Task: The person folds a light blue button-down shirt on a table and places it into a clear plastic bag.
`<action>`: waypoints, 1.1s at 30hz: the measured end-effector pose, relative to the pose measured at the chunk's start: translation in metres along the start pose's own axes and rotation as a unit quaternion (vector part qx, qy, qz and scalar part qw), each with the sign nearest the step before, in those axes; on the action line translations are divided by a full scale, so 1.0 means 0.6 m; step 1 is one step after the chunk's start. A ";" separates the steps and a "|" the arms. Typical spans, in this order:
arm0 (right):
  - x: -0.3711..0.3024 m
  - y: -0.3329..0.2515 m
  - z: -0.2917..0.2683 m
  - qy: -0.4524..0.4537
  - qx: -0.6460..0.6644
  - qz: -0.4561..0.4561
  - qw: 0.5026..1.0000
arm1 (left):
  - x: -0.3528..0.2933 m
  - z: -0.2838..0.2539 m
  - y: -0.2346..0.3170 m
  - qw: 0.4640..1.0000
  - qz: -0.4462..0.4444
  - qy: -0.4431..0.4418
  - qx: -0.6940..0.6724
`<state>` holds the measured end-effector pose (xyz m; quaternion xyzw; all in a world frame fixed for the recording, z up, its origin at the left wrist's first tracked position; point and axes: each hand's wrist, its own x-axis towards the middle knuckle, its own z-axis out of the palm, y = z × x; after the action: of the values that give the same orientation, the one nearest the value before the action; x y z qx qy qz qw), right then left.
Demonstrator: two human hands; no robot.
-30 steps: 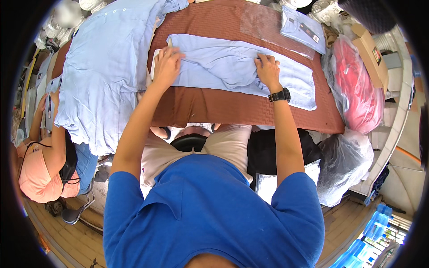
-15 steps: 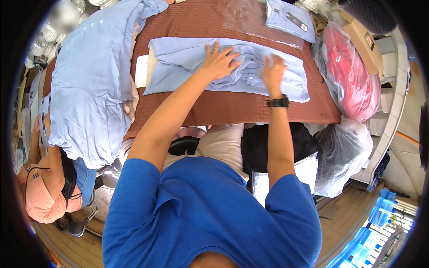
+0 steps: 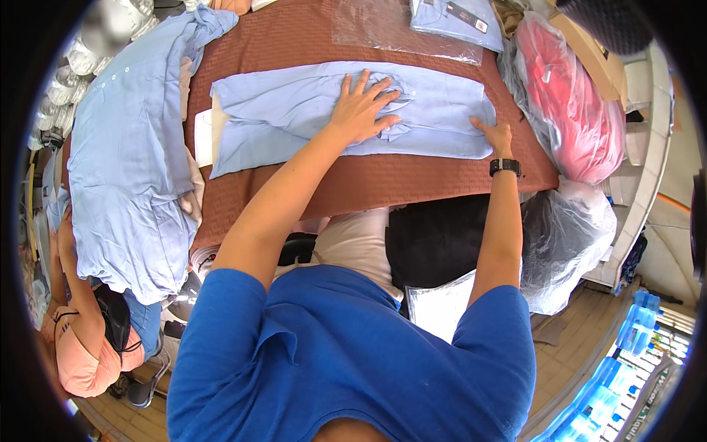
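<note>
Fingers spread wide, the left hand [image 3: 362, 114] presses a folded blue garment [image 3: 302, 99] on a brown tablecloth [image 3: 412, 173]; the right hand [image 3: 496, 135] meets the garment's right end, grip unclear. Light, even pressure should limit creases.

Presents as a folded light-blue garment [image 3: 272, 103], laid out as a long, narrow panel. Lies flat on the brown-covered desk [image 3: 412, 177], running lengthwise from left to right and set back from the near edge. Shows creases and shallow folds across the left half. Gathers into a rumpled bunch just right of the middle. Appears smoother toward the right end, reaching close to the desk's right side. Displays a cream-coloured strip [image 3: 218, 124] at the left end, next to a flat white piece [image 3: 203, 138] projecting beyond the cloth.
</note>
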<state>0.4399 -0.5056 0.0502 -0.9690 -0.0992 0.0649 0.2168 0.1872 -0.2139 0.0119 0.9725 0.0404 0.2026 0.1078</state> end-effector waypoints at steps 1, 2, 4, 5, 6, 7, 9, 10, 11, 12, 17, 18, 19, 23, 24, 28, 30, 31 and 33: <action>0.002 -0.001 -0.002 -0.011 0.001 -0.015 1.000 | 0.001 0.002 -0.002 1.000 0.004 0.003 0.002; 0.001 -0.001 0.000 0.011 0.039 -0.054 0.998 | 0.001 0.004 -0.003 1.000 0.008 0.005 0.004; -0.003 0.000 0.009 0.053 0.112 -0.132 0.984 | 0.001 0.007 -0.001 1.000 0.014 0.017 0.001; -0.005 0.001 0.010 0.068 0.093 -0.161 0.980 | 0.001 0.009 0.002 0.999 0.018 0.027 -0.004; -0.011 -0.011 0.009 0.081 0.077 -0.192 0.975 | -0.001 0.010 0.001 0.999 0.021 0.036 -0.007; -0.022 -0.030 0.005 0.095 0.060 -0.223 0.968 | -0.002 0.009 0.000 0.999 0.020 0.033 -0.002; -0.054 -0.080 -0.007 0.112 0.026 -0.240 0.964 | -0.004 0.007 -0.004 0.999 0.018 0.027 0.008; -0.074 -0.109 -0.011 0.122 0.010 -0.248 0.961 | -0.004 0.007 -0.006 0.999 0.019 0.028 0.006; -0.089 -0.130 -0.009 0.123 0.009 -0.264 0.957 | -0.002 0.010 -0.007 0.999 0.021 0.030 0.003; -0.103 -0.149 -0.005 0.123 0.008 -0.281 0.952 | -0.001 0.012 -0.007 0.999 0.023 0.032 -0.001; -0.174 -0.222 0.022 -0.042 0.149 -0.337 0.929 | 0.003 -0.002 -0.006 1.000 0.007 -0.007 0.010; -0.163 -0.210 0.029 -0.044 0.177 -0.320 0.930 | 0.004 -0.004 -0.002 0.999 0.001 -0.027 0.021; -0.153 -0.197 0.035 -0.031 0.177 -0.309 0.934 | 0.004 -0.005 0.001 1.000 0.003 -0.021 0.014; -0.116 -0.130 0.052 0.042 0.084 -0.281 0.955 | 0.005 0.000 -0.001 1.000 -0.001 -0.004 -0.030; -0.118 -0.118 0.058 0.044 0.050 -0.274 0.960 | 0.008 0.000 -0.002 0.999 -0.004 -0.002 -0.044; -0.158 -0.102 0.053 0.070 0.038 -0.271 0.959 | 0.020 -0.012 -0.005 0.992 -0.063 0.039 -0.102; -0.185 -0.090 0.040 0.029 0.051 -0.269 0.961 | 0.021 -0.025 0.011 0.987 -0.062 0.093 -0.113; -0.195 -0.084 0.036 0.009 0.058 -0.267 0.962 | 0.019 -0.032 0.019 0.989 -0.024 0.100 -0.107; -0.214 -0.071 0.050 -0.018 0.064 -0.264 0.962 | 0.015 -0.040 0.030 0.987 0.051 0.116 -0.095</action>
<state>0.3029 -0.4838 0.0526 -0.8912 -0.3511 0.0294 0.2856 0.1863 -0.2259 0.0412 0.9284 -0.0167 0.3224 0.1842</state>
